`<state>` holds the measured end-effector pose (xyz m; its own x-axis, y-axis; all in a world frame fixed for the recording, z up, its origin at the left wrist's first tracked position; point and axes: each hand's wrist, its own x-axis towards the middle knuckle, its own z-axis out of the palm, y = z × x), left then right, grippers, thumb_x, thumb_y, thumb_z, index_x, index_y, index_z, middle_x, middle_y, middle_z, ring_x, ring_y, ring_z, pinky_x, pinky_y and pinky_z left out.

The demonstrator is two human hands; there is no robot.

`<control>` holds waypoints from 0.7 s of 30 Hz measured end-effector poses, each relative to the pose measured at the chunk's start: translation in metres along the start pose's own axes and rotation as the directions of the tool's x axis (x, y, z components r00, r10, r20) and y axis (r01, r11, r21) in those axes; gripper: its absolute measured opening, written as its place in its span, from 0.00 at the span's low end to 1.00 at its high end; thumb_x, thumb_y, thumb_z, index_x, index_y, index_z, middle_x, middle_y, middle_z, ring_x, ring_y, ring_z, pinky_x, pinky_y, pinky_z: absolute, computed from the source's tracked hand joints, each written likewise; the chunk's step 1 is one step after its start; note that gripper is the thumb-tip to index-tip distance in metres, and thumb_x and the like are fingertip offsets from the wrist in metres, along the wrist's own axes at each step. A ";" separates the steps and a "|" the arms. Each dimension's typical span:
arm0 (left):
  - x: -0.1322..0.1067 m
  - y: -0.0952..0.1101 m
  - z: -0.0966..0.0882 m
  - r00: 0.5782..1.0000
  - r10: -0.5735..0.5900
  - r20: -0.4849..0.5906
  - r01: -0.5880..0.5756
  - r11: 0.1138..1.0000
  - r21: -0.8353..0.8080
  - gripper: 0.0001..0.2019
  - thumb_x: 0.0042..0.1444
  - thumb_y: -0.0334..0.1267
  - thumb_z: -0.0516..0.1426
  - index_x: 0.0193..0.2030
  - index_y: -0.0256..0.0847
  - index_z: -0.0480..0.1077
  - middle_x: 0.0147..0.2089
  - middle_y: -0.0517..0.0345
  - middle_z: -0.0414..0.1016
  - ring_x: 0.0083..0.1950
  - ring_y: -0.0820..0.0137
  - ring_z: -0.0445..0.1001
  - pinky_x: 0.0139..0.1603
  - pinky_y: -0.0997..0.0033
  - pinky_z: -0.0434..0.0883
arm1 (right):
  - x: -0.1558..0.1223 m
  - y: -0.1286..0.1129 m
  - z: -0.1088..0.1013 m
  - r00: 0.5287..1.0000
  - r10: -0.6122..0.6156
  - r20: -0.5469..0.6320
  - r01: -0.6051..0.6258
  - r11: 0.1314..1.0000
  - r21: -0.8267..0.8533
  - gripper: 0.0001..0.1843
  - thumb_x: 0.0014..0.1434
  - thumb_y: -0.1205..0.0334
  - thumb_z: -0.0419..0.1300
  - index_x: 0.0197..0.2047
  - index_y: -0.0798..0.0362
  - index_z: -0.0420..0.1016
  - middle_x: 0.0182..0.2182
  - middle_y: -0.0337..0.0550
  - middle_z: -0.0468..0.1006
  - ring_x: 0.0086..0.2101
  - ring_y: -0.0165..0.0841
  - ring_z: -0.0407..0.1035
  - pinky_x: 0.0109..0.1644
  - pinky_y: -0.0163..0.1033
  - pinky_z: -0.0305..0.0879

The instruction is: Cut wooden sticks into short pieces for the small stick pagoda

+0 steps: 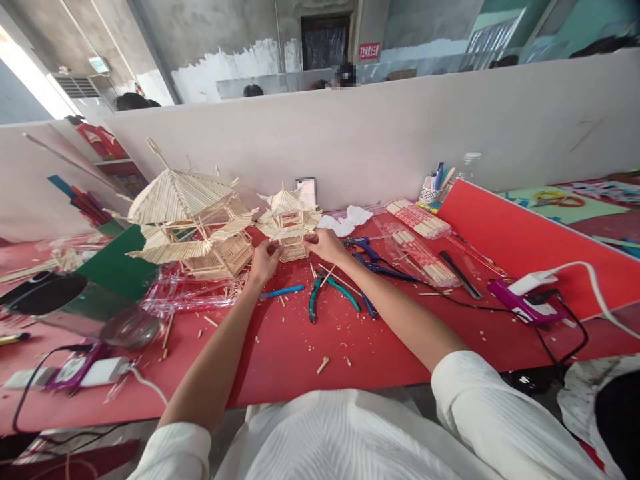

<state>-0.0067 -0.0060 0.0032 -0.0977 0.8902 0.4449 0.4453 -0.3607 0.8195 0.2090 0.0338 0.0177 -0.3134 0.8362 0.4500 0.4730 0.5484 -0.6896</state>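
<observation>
Pagoda [287, 225] stands between right hand [326, 245], pinched on its side, and left hand [264, 261], whose grip I cannot tell, with pliers [315, 298] on their near side.

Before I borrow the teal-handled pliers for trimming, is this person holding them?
No, the pliers lie on the red table, while the left hand and right hand are both at the small stick pavilion.

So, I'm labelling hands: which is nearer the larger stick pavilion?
Left. The left hand is just right of the larger stick pavilion; the right hand is farther, at the right side of the smaller pavilion.
</observation>
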 end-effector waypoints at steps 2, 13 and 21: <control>0.000 0.000 0.000 1.000 -0.010 0.006 0.010 1.000 0.003 0.11 0.52 0.45 0.60 0.33 0.38 0.70 0.34 0.52 0.76 0.35 0.66 0.74 0.41 0.66 0.70 | -0.001 -0.002 -0.001 1.000 -0.008 -0.003 0.008 1.000 -0.018 0.07 0.57 0.65 0.66 0.39 0.58 0.81 0.35 0.50 0.85 0.36 0.39 0.80 0.43 0.38 0.73; -0.001 -0.004 0.000 1.000 0.024 0.018 -0.024 0.999 0.022 0.12 0.54 0.46 0.59 0.34 0.39 0.69 0.33 0.53 0.75 0.35 0.65 0.74 0.39 0.67 0.69 | -0.002 -0.005 -0.004 0.999 -0.033 0.024 0.035 0.995 -0.093 0.07 0.58 0.64 0.64 0.38 0.58 0.81 0.36 0.51 0.85 0.37 0.38 0.80 0.43 0.36 0.71; 0.000 -0.007 -0.003 0.998 0.062 0.012 -0.063 0.994 0.094 0.10 0.55 0.45 0.59 0.34 0.39 0.68 0.34 0.53 0.76 0.36 0.65 0.75 0.41 0.67 0.70 | -0.001 -0.003 -0.002 0.999 -0.044 0.006 0.044 0.995 -0.090 0.07 0.58 0.64 0.65 0.38 0.58 0.81 0.36 0.50 0.85 0.37 0.38 0.80 0.42 0.37 0.71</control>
<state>-0.0122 -0.0045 -0.0014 -0.0593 0.8694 0.4906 0.5325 -0.3882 0.7522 0.2097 0.0315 0.0210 -0.3388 0.8112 0.4766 0.5310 0.5830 -0.6149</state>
